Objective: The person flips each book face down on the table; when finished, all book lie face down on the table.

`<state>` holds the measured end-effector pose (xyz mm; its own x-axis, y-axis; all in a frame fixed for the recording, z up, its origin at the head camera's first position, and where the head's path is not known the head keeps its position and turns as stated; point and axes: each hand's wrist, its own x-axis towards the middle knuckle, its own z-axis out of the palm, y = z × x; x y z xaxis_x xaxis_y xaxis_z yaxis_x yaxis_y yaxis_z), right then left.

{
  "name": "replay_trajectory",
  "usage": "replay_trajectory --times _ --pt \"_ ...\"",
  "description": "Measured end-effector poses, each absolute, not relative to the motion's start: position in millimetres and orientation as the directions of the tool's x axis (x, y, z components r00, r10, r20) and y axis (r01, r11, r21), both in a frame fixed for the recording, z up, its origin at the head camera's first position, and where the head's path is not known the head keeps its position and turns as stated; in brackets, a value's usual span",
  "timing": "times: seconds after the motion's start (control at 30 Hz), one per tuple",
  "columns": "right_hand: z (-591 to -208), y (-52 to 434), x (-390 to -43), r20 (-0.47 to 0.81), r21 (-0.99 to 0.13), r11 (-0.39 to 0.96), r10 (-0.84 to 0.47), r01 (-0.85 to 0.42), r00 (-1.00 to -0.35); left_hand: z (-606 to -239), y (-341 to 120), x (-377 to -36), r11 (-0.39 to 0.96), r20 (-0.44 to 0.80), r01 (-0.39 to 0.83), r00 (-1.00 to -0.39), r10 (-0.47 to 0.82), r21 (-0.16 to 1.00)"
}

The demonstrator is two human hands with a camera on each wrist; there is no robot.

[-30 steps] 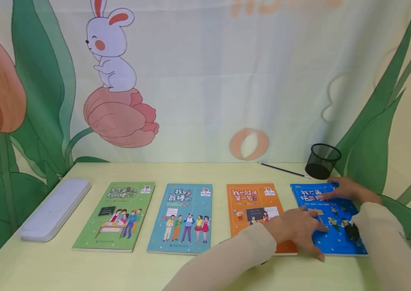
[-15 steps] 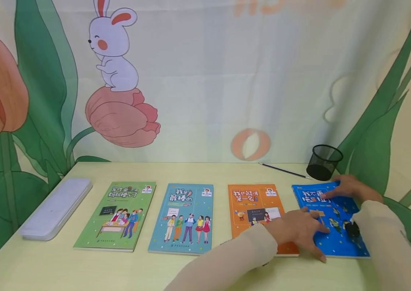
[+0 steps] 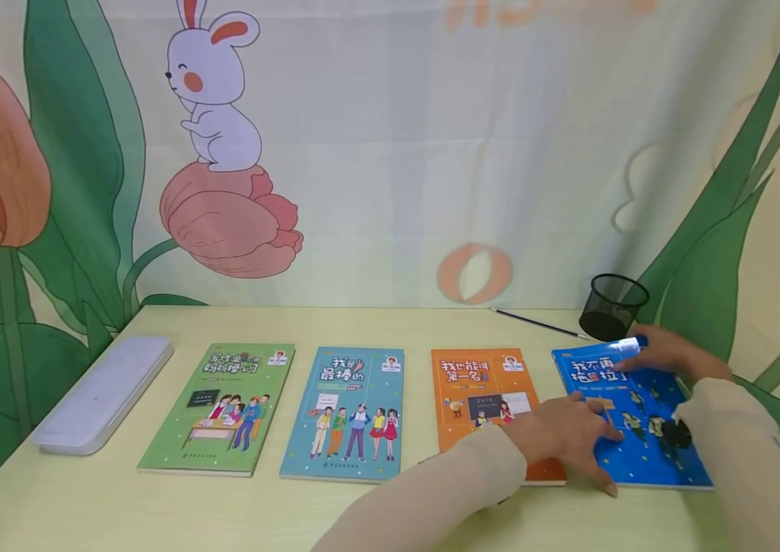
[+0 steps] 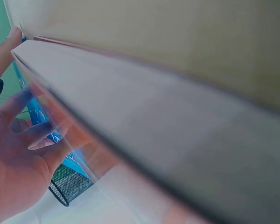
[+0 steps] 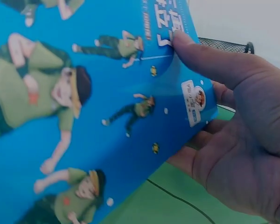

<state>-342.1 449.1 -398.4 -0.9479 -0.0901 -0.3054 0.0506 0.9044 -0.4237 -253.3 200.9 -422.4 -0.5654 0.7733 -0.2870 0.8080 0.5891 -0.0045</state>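
A dark blue book with cartoon children on its cover lies at the right of the table. My right hand grips its far right corner, which is bent up off the table. In the right wrist view the thumb of that hand presses on the cover while the other fingers are underneath. My left hand rests with spread fingers on the blue book's left edge, its thumb near the front corner. Beneath that forearm an orange book is partly hidden; its page edge looms large in the left wrist view.
A teal book and a green book lie further left, covers up. At the far left is a pale pencil case. Behind the blue book stand a black mesh pen cup and a pencil, near the printed curtain.
My right hand has gone from touching the blue book's cover to lifting its far right corner, moving slightly up and right. My left hand has stayed in place.
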Motion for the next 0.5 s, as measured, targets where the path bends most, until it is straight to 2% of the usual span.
replay_trajectory --times 0.27,0.5 --pt "-380 454 -332 -0.275 -0.503 0.864 -0.177 -0.015 -0.945 -421 200 -253 0.596 -0.298 0.803 -0.567 0.768 0.007" --pt "-360 453 -320 -0.372 -0.6 0.799 -0.234 0.04 -0.898 -420 198 -254 0.595 -0.297 0.803 -0.558 0.775 0.044"
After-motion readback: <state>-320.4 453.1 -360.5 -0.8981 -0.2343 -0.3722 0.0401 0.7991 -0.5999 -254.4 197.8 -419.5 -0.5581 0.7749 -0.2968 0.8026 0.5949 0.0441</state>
